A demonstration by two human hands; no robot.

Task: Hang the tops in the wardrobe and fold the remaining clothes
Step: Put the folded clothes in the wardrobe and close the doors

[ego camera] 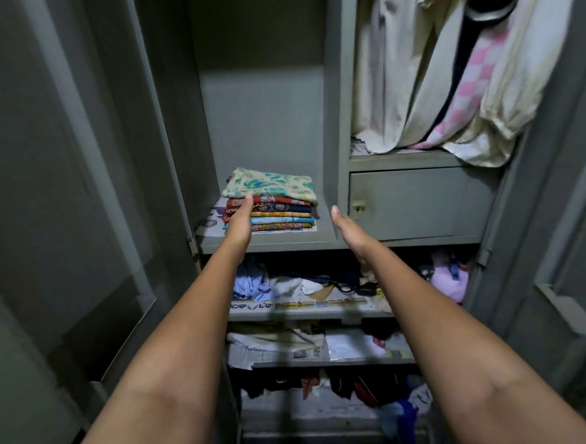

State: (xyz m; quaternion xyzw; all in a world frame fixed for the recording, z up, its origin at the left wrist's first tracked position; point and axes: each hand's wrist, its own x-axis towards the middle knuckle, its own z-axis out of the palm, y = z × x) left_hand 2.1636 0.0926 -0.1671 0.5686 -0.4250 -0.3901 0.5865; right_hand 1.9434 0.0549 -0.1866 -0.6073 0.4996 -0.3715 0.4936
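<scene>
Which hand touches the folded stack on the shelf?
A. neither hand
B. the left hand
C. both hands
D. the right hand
B: the left hand lies with straight fingers against the stack, while the right hand is open in the air beside it.

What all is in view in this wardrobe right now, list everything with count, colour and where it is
Folded clothes stack: one pile, several patterned pieces, cream-teal on top, left compartment shelf.
Hanging tops: several, cream, pink-checked, dark, upper right compartment.
Locker door: one, grey, below the hanging tops.
Loose clothes: heap, blue, white, black, pink, shelf under the stack.
Papers and cloth: cream and white, next shelf down.
Jumbled clothes: dark, red, blue, lowest shelf.
Wardrobe doors: two, grey, open at both sides.
Left hand: fingers straight, touching the stack's left side.
Right hand: fingers straight, apart from the stack.
</scene>
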